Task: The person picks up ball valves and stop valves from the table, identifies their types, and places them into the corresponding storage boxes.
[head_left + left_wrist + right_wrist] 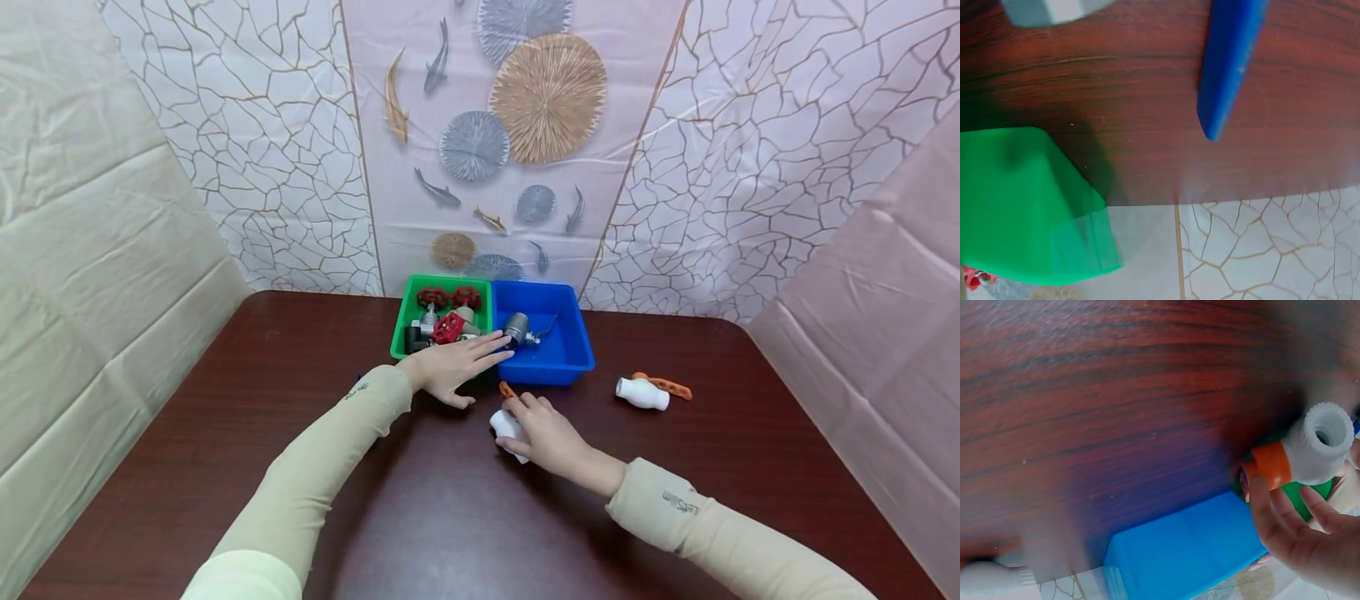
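Observation:
My right hand (551, 437) grips a white plastic ball valve (510, 429) with an orange handle, low over the table in front of the bins. In the right wrist view, the valve's ribbed open end (1329, 428) points at the camera, and fingers curl near its orange part (1270, 464). My left hand (456, 367) is over the front of the green bin (396, 333), fingers straight. Its fingertips reach toward a grey metal valve (516, 327) in the blue bin (558, 367); whether they touch it I cannot tell.
Several valves with red handwheels (448, 327) fill the green bin. Right of the blue bin lies another white valve (642, 394) with an orange handle (671, 387). A blue bar-like piece (1229, 69) and a grey metal part (1054, 9) show under the left wrist. Patterned cloth walls enclose the table.

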Demonstrator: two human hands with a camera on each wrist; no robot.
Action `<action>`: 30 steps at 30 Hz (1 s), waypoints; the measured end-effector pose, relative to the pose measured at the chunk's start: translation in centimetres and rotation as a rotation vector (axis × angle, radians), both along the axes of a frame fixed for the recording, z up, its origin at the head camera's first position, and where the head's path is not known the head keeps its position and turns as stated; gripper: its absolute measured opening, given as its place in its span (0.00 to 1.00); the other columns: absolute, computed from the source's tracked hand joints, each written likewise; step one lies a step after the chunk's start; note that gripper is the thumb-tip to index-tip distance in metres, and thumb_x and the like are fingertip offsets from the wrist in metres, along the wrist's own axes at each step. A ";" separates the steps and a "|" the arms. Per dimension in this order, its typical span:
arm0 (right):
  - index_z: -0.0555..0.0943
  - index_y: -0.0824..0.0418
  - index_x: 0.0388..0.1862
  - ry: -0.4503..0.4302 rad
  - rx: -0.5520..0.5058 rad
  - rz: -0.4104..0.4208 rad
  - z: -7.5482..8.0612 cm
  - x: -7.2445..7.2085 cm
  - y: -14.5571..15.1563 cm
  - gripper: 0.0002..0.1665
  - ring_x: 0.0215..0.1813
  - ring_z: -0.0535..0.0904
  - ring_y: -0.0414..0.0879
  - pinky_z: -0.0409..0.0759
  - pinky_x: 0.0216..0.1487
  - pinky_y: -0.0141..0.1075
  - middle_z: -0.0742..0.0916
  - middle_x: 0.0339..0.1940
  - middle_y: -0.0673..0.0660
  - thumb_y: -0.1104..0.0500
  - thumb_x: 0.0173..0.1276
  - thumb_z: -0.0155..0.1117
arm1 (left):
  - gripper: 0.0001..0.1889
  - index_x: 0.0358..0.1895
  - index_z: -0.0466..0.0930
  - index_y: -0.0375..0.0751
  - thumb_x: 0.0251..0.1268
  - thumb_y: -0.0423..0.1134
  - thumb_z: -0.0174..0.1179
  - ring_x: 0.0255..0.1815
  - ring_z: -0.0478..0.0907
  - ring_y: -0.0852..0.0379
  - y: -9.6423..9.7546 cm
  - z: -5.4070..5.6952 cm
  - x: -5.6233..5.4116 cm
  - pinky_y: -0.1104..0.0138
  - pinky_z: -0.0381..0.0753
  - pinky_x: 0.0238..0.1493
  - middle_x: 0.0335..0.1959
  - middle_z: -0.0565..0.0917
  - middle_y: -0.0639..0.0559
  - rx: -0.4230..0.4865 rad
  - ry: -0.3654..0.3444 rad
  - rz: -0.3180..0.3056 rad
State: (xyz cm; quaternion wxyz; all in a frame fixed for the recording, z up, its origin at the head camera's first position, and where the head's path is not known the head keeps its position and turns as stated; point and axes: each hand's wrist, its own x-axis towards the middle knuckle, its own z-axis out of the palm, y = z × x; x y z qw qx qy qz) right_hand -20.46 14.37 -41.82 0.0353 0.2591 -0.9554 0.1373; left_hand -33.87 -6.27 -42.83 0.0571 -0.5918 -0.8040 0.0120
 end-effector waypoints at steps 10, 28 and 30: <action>0.77 0.64 0.50 -0.034 -0.028 -0.008 -0.1 -0.2 -0.4 0.28 0.39 0.76 0.53 0.79 0.42 0.44 0.82 0.41 0.62 0.52 0.53 0.74 | 0.45 0.75 0.47 0.41 0.59 0.54 0.58 0.78 0.43 0.47 -0.1 0.1 0.5 0.57 0.56 0.74 0.76 0.50 0.41 0.002 -0.030 0.063; 0.73 0.64 0.60 -0.006 0.009 0.043 -1.3 0.1 0.2 0.34 0.48 0.78 0.56 0.81 0.45 0.47 0.84 0.48 0.66 0.52 0.57 0.71 | 0.43 0.75 0.48 0.45 0.60 0.55 0.57 0.78 0.44 0.47 -0.1 -0.1 0.5 0.56 0.57 0.73 0.76 0.52 0.42 0.015 -0.042 0.069; 0.73 0.64 0.60 0.015 0.026 0.042 -1.4 0.1 0.3 0.34 0.49 0.78 0.56 0.81 0.45 0.47 0.84 0.49 0.65 0.52 0.57 0.71 | 0.43 0.75 0.47 0.45 0.60 0.55 0.57 0.78 0.44 0.47 0.0 -0.2 0.4 0.56 0.57 0.73 0.76 0.52 0.43 0.014 -0.030 0.069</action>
